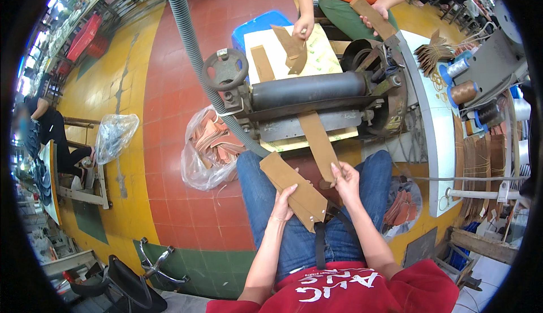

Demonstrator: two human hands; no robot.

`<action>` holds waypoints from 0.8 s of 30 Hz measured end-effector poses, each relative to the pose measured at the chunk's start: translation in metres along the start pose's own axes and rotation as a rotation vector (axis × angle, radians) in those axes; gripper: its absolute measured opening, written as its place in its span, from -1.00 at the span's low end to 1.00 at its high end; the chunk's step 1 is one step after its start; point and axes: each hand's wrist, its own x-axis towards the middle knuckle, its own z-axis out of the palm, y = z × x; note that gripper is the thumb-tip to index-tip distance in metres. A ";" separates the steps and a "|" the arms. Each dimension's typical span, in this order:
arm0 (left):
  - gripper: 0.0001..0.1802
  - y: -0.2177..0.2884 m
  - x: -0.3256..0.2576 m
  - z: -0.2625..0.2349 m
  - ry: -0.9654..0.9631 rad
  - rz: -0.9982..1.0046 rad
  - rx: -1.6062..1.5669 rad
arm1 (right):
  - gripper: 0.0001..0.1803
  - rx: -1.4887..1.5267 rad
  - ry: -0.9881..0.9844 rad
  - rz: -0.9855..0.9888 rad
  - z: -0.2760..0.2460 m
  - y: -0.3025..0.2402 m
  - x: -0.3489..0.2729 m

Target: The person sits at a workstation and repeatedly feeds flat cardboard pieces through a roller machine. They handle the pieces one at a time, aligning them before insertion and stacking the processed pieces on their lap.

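My left hand (284,203) is closed on a stack of brown leather pieces (294,188) held above my lap. Pinched in my right hand (345,182) is the near end of a long brown leather strip (318,143). Its far end lies at the metal plate (308,125) of a roller machine (308,91), just below the dark roller. Beyond the roller, several brown leather pieces (263,63) rest on a pale yellow board (322,44). A co-worker's hand (304,26) touches some of them, and their other hand holds another brown piece (373,18).
A ridged grey hose (189,36) runs down past a handwheel (225,70) at the machine's left. A clear bag of pinkish scraps (212,146) sits on the floor. On the right, a white table (432,143) carries thread spools (462,93) and bundled brown pieces (432,54).
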 end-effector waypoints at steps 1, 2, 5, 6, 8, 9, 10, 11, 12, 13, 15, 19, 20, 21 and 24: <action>-0.32 0.000 0.000 0.000 -0.009 0.009 -0.011 | -0.81 0.003 0.003 0.041 -0.002 -0.001 0.011; -0.31 0.000 0.001 0.000 -0.014 0.013 -0.018 | -0.81 0.052 0.000 0.103 -0.003 -0.003 0.020; -0.30 0.000 0.001 0.001 0.005 -0.004 -0.022 | -0.81 0.170 -0.062 0.167 -0.007 -0.004 0.026; -0.30 0.000 0.001 0.002 -0.010 0.008 -0.023 | -0.81 0.221 -0.101 0.163 -0.008 -0.003 0.022; -0.28 0.002 0.001 0.002 0.001 0.004 0.001 | -0.81 0.258 -0.052 0.233 -0.008 0.002 0.002; -0.28 0.003 0.001 0.002 -0.007 0.008 -0.002 | -0.80 0.266 -0.002 0.312 -0.009 0.004 -0.008; -0.28 0.003 0.001 0.002 -0.008 0.008 -0.004 | -0.79 0.324 0.024 0.306 -0.008 0.006 -0.016; -0.27 0.002 0.001 0.002 -0.014 0.004 -0.008 | -0.79 0.335 0.006 0.250 -0.007 0.006 -0.020; -0.27 0.002 0.001 0.002 -0.002 0.003 -0.005 | -0.79 0.344 0.007 0.228 -0.006 0.005 -0.021; -0.26 0.001 0.001 0.002 0.006 0.001 -0.003 | -0.79 0.371 0.001 0.202 -0.004 0.003 -0.019; -0.26 -0.001 0.001 0.002 0.013 -0.002 -0.005 | -0.68 0.360 -0.031 0.167 0.003 -0.004 -0.002; -0.24 -0.003 0.001 -0.001 -0.006 0.005 -0.040 | -0.27 0.505 -0.003 0.148 0.021 -0.017 0.044; -0.24 -0.002 0.001 -0.001 -0.012 0.008 -0.037 | -0.15 0.588 -0.014 0.110 0.025 -0.016 0.049; -0.25 0.000 0.001 -0.002 -0.019 0.011 -0.028 | -0.01 0.608 -0.067 0.145 0.024 -0.014 0.049; -0.28 0.000 0.002 -0.002 -0.007 0.002 0.000 | -0.09 0.551 -0.008 0.312 0.020 0.005 0.027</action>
